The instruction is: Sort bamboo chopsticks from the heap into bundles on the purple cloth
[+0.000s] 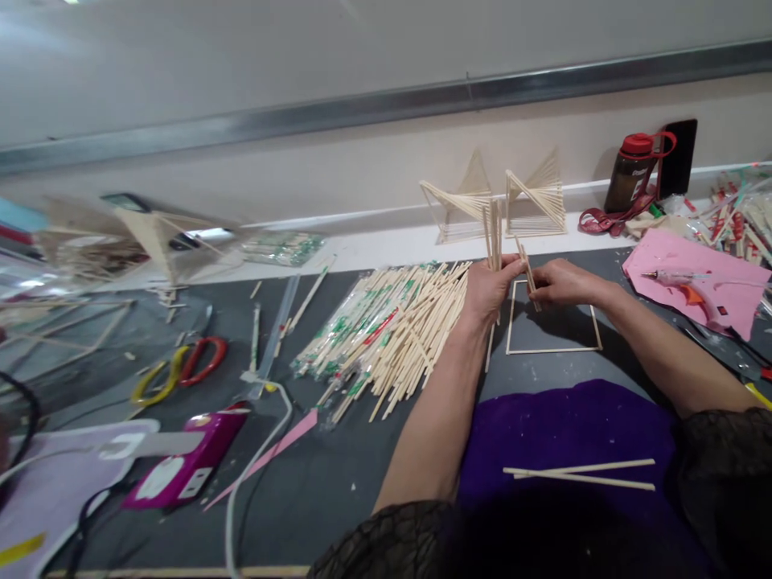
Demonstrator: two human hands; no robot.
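My left hand (pixel 487 285) is closed round a bundle of thin wooden sticks (pixel 493 233) that stand roughly upright. Between the fingers of my right hand (pixel 560 281) are a few more wooden sticks (pixel 528 272), tilted, their upper ends close to my left fingertips. Beneath both hands lies a square stick frame (pixel 555 351) on the dark table (pixel 338 482). Left of my left forearm spreads a big pile of loose wooden sticks (pixel 416 338), partly in clear wrappers. Two sticks (pixel 582 473) lie crossed on purple cloth (pixel 560 426) near my body.
Two finished stick structures (pixel 464 197) stand against the wall. At right are a bottle (pixel 630 173), a phone (pixel 676 159) and a glue gun (pixel 693 293) on pink foam (pixel 654 253). Scissors (pixel 186 362), a magenta power strip (pixel 186 458) and a white cable (pixel 283 418) lie left.
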